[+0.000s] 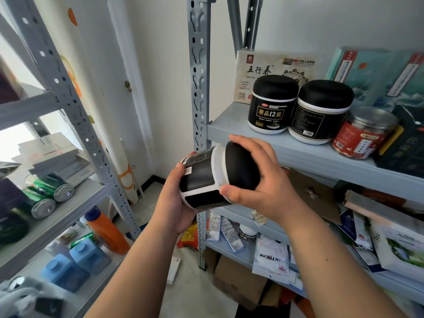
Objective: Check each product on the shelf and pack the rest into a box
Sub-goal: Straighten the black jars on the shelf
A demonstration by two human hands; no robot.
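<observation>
- The jar (213, 177), black-lidded with a white body and dark label, lay tipped on its side in the air just in front of the grey shelf (298, 154), held between both hands
- The left hand (174, 203) cupped the base end from beneath, fingers wrapped round the label; a barcode faced up near its thumb
- The right hand (257, 180) was clasped over the black lid, thumb below and fingers spread across the top
- Two matching jars (273, 104) stood upright on the shelf behind, touching each other, with a red-labelled clear tub (362, 136) just beside them and flat boxes (275, 72) leaning at the back
- Judged step: checking this product, likely reading its printed label
- Next move would call for turning the jar to see the rest of the print, then setting it back or aside; no packing box could be identified for certain
</observation>
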